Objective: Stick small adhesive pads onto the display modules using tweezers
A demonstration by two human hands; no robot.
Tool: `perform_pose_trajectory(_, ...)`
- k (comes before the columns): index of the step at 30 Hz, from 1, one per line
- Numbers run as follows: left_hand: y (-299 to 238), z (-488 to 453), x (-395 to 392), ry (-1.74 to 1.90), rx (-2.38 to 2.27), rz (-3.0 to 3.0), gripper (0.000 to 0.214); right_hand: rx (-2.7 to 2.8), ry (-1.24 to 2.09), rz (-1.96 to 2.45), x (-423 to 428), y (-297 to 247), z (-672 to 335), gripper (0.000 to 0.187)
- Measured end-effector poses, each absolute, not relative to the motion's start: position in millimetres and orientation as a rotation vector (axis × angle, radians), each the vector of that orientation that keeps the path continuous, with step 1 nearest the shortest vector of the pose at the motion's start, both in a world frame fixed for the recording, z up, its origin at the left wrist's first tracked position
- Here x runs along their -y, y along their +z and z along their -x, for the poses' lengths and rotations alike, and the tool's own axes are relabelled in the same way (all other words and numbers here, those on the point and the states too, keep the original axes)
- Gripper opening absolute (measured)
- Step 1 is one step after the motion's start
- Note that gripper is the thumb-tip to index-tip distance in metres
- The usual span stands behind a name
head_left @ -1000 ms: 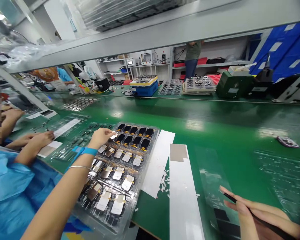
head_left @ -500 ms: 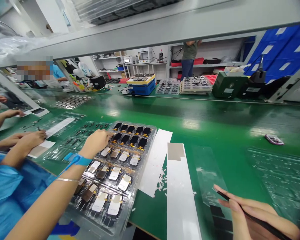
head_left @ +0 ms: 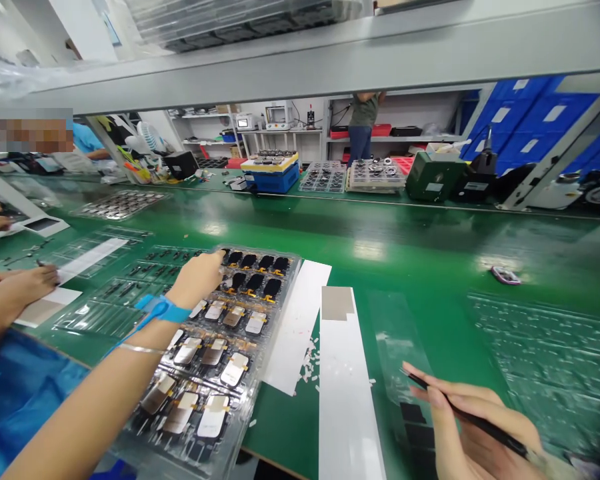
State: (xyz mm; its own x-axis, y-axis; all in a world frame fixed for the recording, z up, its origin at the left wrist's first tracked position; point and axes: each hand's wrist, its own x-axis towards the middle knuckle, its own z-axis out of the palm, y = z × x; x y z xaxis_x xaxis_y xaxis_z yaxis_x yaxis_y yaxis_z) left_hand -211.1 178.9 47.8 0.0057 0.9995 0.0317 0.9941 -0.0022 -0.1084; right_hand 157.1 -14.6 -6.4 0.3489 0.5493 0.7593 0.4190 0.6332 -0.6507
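My left hand (head_left: pixel 199 278) reaches over a clear plastic tray (head_left: pixel 285 293) of small flat parts, black ones in the far rows and silver ones nearer me. Its fingers are curled at the tray's far left corner, pinched together; what they hold is hidden. A blue wrist strap (head_left: pixel 161 309) and a thin bangle sit on that arm. My right hand (head_left: pixel 467 427) rests at the lower right on a clear film sheet (head_left: pixel 405 347), closed round black tweezers (head_left: pixel 455 408) that point up and left. A long white strip (head_left: pixel 344 387) with a grey patch lies between the hands.
A second white strip (head_left: pixel 295 323) lies beside the tray with small white scraps near it. A co-worker's hands (head_left: pixel 15 290) work at the left over clear trays. Across the green belt (head_left: pixel 380 233) stand a blue crate (head_left: pixel 273 177), part trays and a green machine (head_left: pixel 430 177). A person stands at the far shelves.
My left hand slid from the tray's black rows toward its far left corner. The view has swung slightly right and my right hand shifted left with the tweezers.
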Motion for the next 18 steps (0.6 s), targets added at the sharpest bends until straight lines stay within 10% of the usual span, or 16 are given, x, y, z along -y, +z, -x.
perform_pose_trajectory(6,68,163,-96,-0.244,1.891,2.566,0.035,1.309,0.265,0.987,18,-8,-160,0.014)
perform_pose_trajectory(18,-4,20,18,-2.056,2.129,3.076,0.011,1.836,0.228,0.98,23,-8,-145,0.012)
